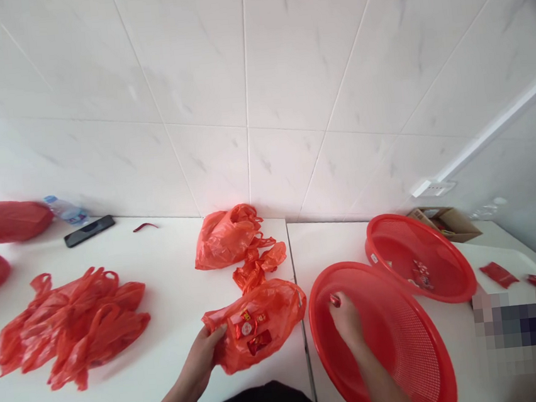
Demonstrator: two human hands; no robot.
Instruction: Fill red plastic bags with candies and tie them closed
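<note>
Leftmost, two full red bags [9,221] are lying on the white table [172,292], both being cut off by the picture's edge. Beside them a clear bottle [70,212] is showing a blue-and-white label too small to read, and a dark phone [89,231] is lying nearby. Nearer the front, a heap of red bags [72,330] is spreading out, its overlapping folds hiding how many there are. Against the wall a bulging red bag [224,240] is sitting, its contents hidden.

In front, the left hand [205,353] is gripping the near edge of an open red bag [281,296], where red packets [246,325] are bearing yellow and pale printing that cannot be made out. Rightward, the right hand [347,321] is reaching inside a red basket [320,341], its fingers closing on a small red packet [335,299]. The lower rim is running out of view. Behind, a second basket [461,264] is carrying a small white sticker [374,258], unreadable, and holding small pieces [422,274] that are blurring together. Far right, pixelation is covering one corner.
</note>
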